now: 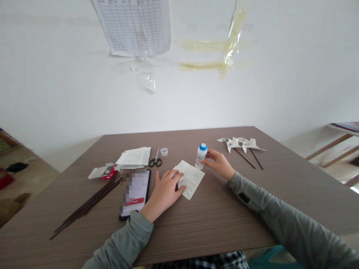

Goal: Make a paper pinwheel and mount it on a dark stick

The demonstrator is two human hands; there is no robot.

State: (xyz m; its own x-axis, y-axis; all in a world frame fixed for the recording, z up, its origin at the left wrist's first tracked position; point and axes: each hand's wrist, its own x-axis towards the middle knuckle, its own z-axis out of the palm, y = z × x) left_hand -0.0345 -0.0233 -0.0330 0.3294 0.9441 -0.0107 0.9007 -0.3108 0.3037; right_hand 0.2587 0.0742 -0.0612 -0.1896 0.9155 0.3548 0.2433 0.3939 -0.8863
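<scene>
The phone (pixel 137 188), its small digits unclear, lies left of the left hand (pixel 166 187), whose spread fingers rest on the paper (pixel 192 178), print too small to read. Right of those fingers, the bottle (pixel 200 154), label illegible, is pinched by the right hand (pixel 219 164).

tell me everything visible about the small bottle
The small bottle looks like whitish, translucent plastic, with a blue top and a printed label too small to read. It is nearly upright beside the paper square; the right hand holds it. Whether its base touches the paper is unclear.
</scene>
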